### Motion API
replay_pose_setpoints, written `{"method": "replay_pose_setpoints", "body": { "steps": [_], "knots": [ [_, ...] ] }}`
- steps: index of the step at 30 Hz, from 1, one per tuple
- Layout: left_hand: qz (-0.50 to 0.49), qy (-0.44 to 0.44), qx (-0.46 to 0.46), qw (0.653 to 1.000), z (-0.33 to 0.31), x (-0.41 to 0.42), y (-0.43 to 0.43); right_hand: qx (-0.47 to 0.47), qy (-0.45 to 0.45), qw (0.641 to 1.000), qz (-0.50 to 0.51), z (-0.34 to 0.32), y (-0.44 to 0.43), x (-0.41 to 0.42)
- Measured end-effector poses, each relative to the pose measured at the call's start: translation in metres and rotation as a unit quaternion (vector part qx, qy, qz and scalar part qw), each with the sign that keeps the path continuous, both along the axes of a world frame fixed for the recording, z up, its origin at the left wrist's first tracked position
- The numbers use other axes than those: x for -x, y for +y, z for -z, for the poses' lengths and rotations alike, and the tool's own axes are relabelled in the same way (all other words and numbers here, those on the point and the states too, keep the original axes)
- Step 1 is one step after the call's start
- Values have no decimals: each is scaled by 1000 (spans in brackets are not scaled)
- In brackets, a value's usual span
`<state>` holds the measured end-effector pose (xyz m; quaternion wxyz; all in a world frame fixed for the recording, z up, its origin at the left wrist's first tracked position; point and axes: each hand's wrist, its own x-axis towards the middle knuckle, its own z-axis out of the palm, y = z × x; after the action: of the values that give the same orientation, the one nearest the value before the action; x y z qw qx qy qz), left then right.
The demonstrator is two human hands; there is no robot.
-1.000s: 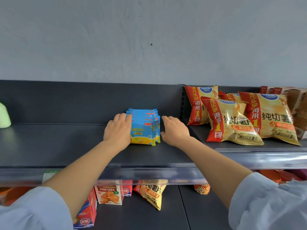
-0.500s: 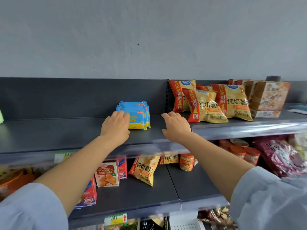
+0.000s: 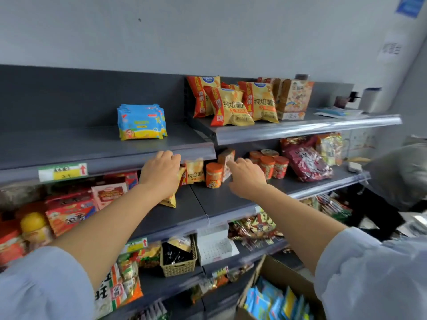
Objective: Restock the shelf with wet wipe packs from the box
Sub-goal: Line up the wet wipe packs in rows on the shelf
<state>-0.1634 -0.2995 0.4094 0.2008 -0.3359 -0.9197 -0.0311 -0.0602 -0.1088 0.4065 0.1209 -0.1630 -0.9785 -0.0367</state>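
A row of blue and yellow wet wipe packs (image 3: 141, 122) stands upright on the dark top shelf (image 3: 97, 148), left of the divider. My left hand (image 3: 160, 173) hovers in front of the shelf's front edge, fingers loosely curled, holding nothing. My right hand (image 3: 246, 177) is level with it to the right, fingers relaxed and empty. Both hands are clear of the packs. A cardboard box (image 3: 275, 294) at the bottom right holds several more blue wet wipe packs (image 3: 272, 301).
Yellow and red chip bags (image 3: 233, 105) and a snack carton (image 3: 294, 99) fill the top shelf's right half. Orange tubs (image 3: 213, 175), snack bags and boxes crowd the lower shelves. A wicker basket (image 3: 179, 262) sits lower down. A price label (image 3: 62, 172) marks the shelf edge.
Both hands have let go of the wet wipe row and pulled back and down off the top shelf. The view has swung down and right, bringing the box into sight.
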Motion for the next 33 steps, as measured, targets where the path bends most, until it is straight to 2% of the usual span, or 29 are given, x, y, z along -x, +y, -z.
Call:
{"method": "replay_pose_setpoints", "body": {
  "steps": [11, 19, 27, 33],
  "knots": [
    [83, -92, 48, 991, 81, -74, 97, 40, -77, 995, 53, 80, 76, -95],
    [96, -166, 97, 977, 163, -124, 169, 86, -150, 983, 66, 148, 135, -146],
    [115, -240, 140, 954, 245, -148, 213, 153, -234, 956, 87, 227, 178, -160],
    [124, -296, 179, 930, 307, -141, 238, 194, -257, 941, 107, 286, 196, -155]
  ]
}}
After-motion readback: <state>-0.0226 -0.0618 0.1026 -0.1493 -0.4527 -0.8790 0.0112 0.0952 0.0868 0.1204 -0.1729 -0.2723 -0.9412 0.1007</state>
